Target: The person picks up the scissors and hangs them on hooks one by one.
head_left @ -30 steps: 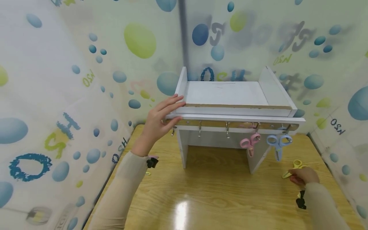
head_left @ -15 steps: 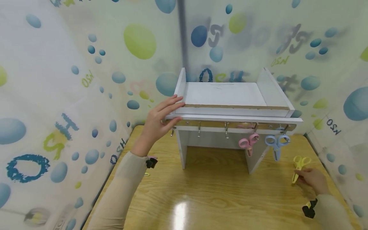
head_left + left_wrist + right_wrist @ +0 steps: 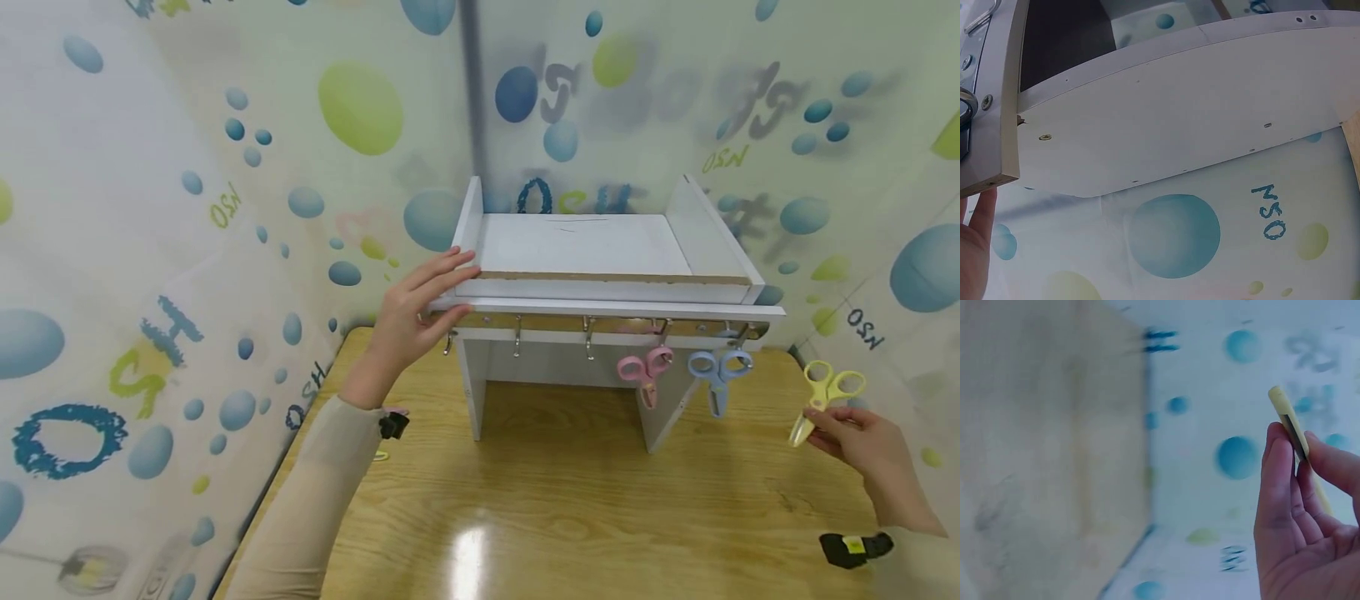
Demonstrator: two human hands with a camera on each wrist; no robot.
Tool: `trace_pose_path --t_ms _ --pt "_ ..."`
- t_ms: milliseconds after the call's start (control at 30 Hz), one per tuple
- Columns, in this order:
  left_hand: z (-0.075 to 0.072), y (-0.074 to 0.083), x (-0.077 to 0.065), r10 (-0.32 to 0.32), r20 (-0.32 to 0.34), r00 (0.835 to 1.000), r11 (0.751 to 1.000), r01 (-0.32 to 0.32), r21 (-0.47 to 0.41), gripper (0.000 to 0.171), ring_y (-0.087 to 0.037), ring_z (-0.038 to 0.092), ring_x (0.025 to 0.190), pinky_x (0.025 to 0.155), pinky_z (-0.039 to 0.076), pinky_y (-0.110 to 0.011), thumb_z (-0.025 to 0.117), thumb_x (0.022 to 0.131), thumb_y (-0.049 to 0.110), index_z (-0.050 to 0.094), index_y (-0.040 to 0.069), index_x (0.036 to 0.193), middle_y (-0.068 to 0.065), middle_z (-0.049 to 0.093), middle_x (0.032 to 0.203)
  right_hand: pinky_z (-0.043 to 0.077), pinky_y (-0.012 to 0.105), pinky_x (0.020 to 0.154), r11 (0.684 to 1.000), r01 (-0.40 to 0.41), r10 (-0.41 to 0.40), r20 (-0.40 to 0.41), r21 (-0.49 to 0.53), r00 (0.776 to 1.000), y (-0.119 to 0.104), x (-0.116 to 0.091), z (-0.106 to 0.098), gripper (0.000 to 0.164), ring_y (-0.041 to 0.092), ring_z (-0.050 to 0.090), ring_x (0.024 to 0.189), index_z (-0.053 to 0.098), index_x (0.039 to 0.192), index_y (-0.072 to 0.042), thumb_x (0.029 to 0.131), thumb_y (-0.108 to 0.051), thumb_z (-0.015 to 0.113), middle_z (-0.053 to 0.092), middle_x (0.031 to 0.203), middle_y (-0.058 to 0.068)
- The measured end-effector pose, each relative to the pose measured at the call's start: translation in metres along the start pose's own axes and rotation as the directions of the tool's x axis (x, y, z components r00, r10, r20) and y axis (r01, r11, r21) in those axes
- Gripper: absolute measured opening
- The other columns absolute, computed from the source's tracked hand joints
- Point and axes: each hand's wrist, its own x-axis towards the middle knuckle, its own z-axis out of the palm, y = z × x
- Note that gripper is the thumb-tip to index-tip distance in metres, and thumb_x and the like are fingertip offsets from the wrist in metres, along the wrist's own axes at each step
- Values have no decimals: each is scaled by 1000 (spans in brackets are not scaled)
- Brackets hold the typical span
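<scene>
– Two patterned walls, meeting in a corner behind everything. Next size down?
– Table. Wood grain, glare patch toward the near side. White shelf stands upright on it. Hook rail along the shelf's front, under the ledge.
– Hands?
– Left hand at the shelf's left front corner. Fingers nearly straight, laid over the top; thumb apart from them, against the front. Touching the shelf only. Right hand out beyond the shelf's right side, thumb and fingertips closed in a pinch on yellow scissors. How hard, cannot tell.
– Where exactly are those?
– Held above the table's right side, well apart from the rail. Tilted, loops up, blade end in the fingers. Right wrist view has them edge-on between thumb and fingers.
– Other pairs?
– Blue scissors on the rightmost hook, pink scissors one hook left. Both hang loops up.
– Hooks?
– Five. Leftmost just beside the left thumb.
– Smallest?
– Yellow bit on the table near the left sleeve, mostly hidden. Cannot tell what.
</scene>
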Motion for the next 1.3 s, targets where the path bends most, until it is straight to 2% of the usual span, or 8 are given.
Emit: trace_pose_path --t_ms 267,467,600,733,900,1033,1167,1300 --pt "1 -1 -1 -1 -12 1000 1000 1 6 53 -33 52 137 117 42 -39 80 79 -1 66 6 130 -14 63 138 56 12 57 930 201 -189 -69 309 980 -48 -34 6 11 -1 70 65 65 84 -16 95 -14 67 73 78 -17" --pt "1 1 1 3 -14 1000 1000 -2 17 52 -36 53 135 116 42 -39 81 79 0 67 5 129 -15 63 137 57 12 59 835 385 -375 -104 393 921 -76 -53 16 13 0 72 67 65 88 -12 96 -2 61 76 82 -12" --pt "1 1 1 4 -16 1000 1000 -4 14 52 -36 53 134 116 42 -40 81 78 -1 67 4 129 -15 63 137 57 12 61 802 467 -473 -81 373 877 -93 -64 30 16 1 72 69 67 92 -10 96 4 59 77 85 -11" --pt "1 0 1 1 -7 1000 1000 -1 15 51 -36 53 135 116 42 -39 80 80 1 67 5 129 -14 63 137 57 13 62 771 525 -561 -6 361 828 -105 -76 48 21 3 71 72 67 96 -6 96 11 54 76 87 -7" --pt "0 0 1 -3 13 1000 1000 3 19 46 -35 53 136 117 41 -38 78 86 9 66 6 130 -14 63 138 57 16 63 766 547 -612 121 339 782 -116 -88 77 23 5 69 72 65 96 -4 94 16 53 75 88 -5" --pt "0 -1 0 -10 6 1000 1000 10 17 47 -32 52 137 117 41 -39 79 84 7 66 6 130 -14 63 138 58 16 65 756 570 -649 249 323 719 -124 -91 103 27 3 69 72 64 96 -5 92 20 53 72 86 -5" --pt "1 0 0 -14 -7 1000 1000 14 8 49 -32 52 137 117 41 -39 80 82 4 67 6 129 -13 63 138 56 19 60 760 592 -648 374 267 664 -129 -94 127 24 2 67 72 62 95 -5 91 18 56 69 84 -7" --pt "1 0 0 -14 2 1000 1000 14 10 46 -33 52 136 117 41 -39 79 85 8 67 6 130 -13 63 138 50 25 53 754 639 -630 447 153 635 -132 -96 148 17 3 63 68 60 94 -5 91 12 62 66 82 -11"
